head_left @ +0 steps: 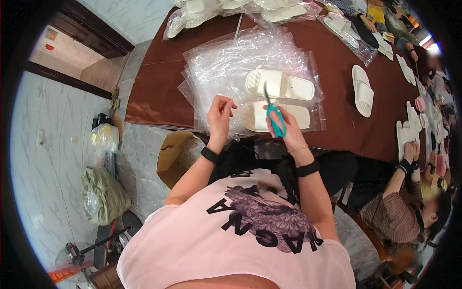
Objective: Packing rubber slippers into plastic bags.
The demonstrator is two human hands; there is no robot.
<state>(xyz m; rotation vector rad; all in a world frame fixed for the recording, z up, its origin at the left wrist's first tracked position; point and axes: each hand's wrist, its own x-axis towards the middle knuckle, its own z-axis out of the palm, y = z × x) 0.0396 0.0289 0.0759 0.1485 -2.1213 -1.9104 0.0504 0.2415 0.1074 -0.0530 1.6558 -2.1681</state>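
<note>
In the centre of the frame, right hand (291, 129): we see its fingers closed around teal-handled snips (271, 110), the dark blade pointing toward the top of the frame.
Left hand (220, 115): left of centre, we find its fingers curled, with the tips close together; we cannot tell whether they pinch anything.
Upper slipper (272, 83): just above centre, white, it lies on a spread of clear plastic bags (216, 62).
Lower slipper (298, 115): also white, on the bags just below the first, partly hidden from us by the right hand and the snips; we cannot tell whether they touch it.
Desk (154, 86): we note its brown cover across the upper middle of the frame.
Single slipper (362, 91): white, right of centre, well apart from the pair.
Bagged slippers (192, 17): at the upper edge, in clear wrapping.
Cardboard box (168, 159): left of centre, beside the desk's near edge.
Co-worker (390, 216): at the lower right, in a patterned top, hands near white slippers (408, 126).
Sack (103, 195): at the lower left, pale green, we see it standing near the wall (43, 178).
</note>
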